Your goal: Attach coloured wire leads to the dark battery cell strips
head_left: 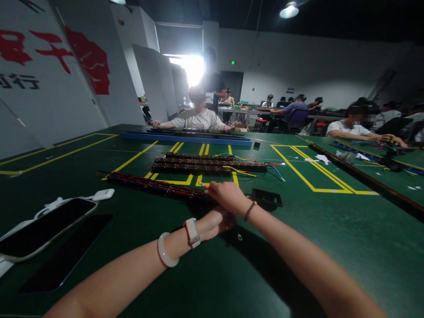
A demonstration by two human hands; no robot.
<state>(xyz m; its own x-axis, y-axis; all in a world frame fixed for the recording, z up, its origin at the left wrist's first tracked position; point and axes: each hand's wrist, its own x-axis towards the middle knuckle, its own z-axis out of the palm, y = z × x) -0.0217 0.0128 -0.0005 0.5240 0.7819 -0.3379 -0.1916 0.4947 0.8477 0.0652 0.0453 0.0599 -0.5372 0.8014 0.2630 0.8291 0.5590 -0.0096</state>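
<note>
My right hand is closed in a pinch on a red wire, whose metal ring terminal sticks out to the left. Crossing beneath that wrist, my left hand has its fingers curled; what they grip is mostly hidden. A dark blue wire end with a ring terminal hangs out beside the left fingers. Leftward from my hands runs a long dark strip with red and blue wires, lying on the green table. A black rectangular frame lies just right of my right hand.
Beyond my hands lies a stack of similar wired strips. A blue tray stands before a seated person. Two dark phone-like slabs are at left. At right are a long brown strip and another worker.
</note>
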